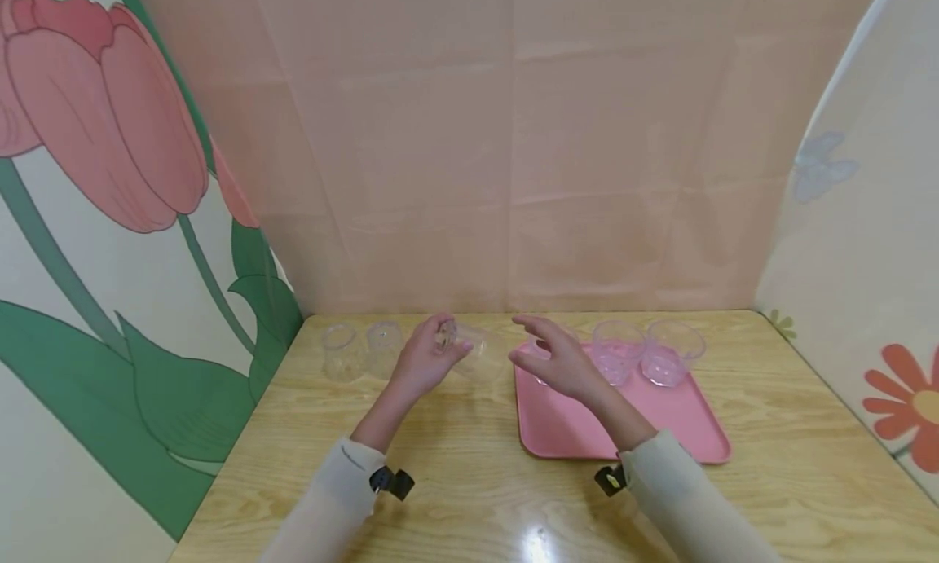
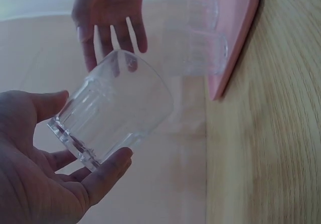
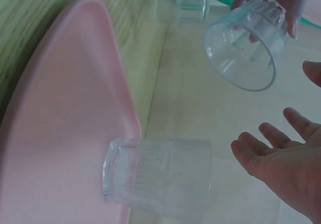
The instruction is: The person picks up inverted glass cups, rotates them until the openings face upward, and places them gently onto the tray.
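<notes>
My left hand (image 1: 429, 355) grips a clear fluted drinking glass (image 1: 478, 353) at its thick base, thumb on one side and fingers on the other. The glass lies tilted in the air, its open mouth facing the right hand, as the left wrist view shows (image 2: 118, 103). Close to that mouth, my right hand (image 1: 561, 359) is held with fingers extended and nothing in its grasp. Below and beside the right hand, a pink tray (image 1: 565, 428) carries three upright clear glasses; one glass (image 3: 160, 176) stands near the tray's corner, partly hidden by the hand in the head view.
Two more clear glasses, one at the far left (image 1: 343, 355) and one beside it (image 1: 383, 351), stand mouth-down on the wooden table (image 1: 455, 481). A pink cloth (image 1: 506, 139) hangs behind the table, with patterned walls on both sides.
</notes>
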`<action>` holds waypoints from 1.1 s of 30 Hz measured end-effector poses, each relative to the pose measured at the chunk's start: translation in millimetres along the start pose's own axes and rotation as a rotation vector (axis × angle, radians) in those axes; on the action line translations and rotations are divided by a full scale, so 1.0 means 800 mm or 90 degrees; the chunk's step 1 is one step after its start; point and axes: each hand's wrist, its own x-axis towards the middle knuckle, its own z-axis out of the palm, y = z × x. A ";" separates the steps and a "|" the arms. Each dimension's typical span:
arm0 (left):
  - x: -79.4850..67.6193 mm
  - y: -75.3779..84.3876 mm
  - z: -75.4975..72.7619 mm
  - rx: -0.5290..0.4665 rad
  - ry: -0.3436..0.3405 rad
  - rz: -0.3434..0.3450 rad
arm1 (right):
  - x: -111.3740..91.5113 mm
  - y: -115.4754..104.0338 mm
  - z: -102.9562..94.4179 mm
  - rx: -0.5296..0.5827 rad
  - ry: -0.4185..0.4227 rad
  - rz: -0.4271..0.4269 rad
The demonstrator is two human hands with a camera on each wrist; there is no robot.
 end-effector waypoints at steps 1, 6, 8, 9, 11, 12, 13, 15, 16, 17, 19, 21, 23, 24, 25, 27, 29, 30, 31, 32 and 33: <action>-0.001 0.000 0.000 -0.012 -0.001 -0.004 | -0.001 0.000 0.000 0.010 -0.003 0.006; -0.006 0.003 0.000 -0.055 -0.007 -0.018 | -0.003 0.001 0.002 0.061 -0.016 0.042; -0.008 0.005 0.001 -0.070 -0.008 -0.020 | -0.003 0.001 0.003 0.067 -0.018 0.051; -0.008 0.006 0.001 -0.075 -0.007 -0.020 | -0.003 0.001 0.004 0.069 -0.019 0.053; -0.010 0.007 0.002 -0.086 -0.003 -0.022 | -0.003 0.001 0.005 0.077 -0.018 0.061; -0.010 0.008 0.002 -0.094 -0.001 -0.023 | -0.003 0.000 0.006 0.083 -0.018 0.062; -0.011 0.008 0.003 -0.103 -0.002 -0.023 | -0.003 0.000 0.007 0.090 -0.019 0.065; -0.012 0.008 0.004 -0.122 -0.003 -0.027 | -0.003 0.000 0.008 0.108 -0.019 0.065; -0.012 0.008 0.005 -0.134 -0.004 -0.028 | -0.004 0.000 0.009 0.118 -0.019 0.069; -0.013 0.007 0.007 -0.148 -0.006 -0.029 | -0.004 0.001 0.009 0.128 -0.020 0.070; -0.013 0.007 0.009 -0.168 -0.007 -0.031 | -0.004 0.001 0.010 0.146 -0.022 0.074; -0.014 0.009 0.010 -0.188 -0.005 -0.033 | -0.005 0.001 0.011 0.164 -0.022 0.084; -0.015 0.010 0.011 -0.205 -0.002 -0.033 | -0.006 -0.001 0.011 0.182 -0.023 0.090; -0.015 0.012 0.012 -0.213 -0.001 -0.034 | -0.006 -0.001 0.012 0.189 -0.022 0.092; -0.016 0.013 0.012 -0.221 -0.001 -0.035 | -0.006 -0.002 0.012 0.196 -0.022 0.092; -0.016 0.015 0.014 -0.235 -0.006 -0.038 | -0.006 -0.003 0.012 0.205 -0.021 0.096; -0.016 0.015 0.015 -0.245 -0.011 -0.044 | -0.006 -0.002 0.013 0.212 -0.019 0.098; -0.017 0.015 0.016 -0.250 -0.014 -0.045 | -0.006 -0.002 0.013 0.216 -0.018 0.099; -0.017 0.015 0.017 -0.254 -0.017 -0.047 | -0.006 -0.002 0.014 0.219 -0.017 0.101; -0.017 0.015 0.018 -0.257 -0.020 -0.047 | -0.006 -0.002 0.014 0.223 -0.017 0.104; -0.017 0.016 0.018 -0.262 -0.021 -0.049 | -0.007 -0.002 0.015 0.230 -0.016 0.105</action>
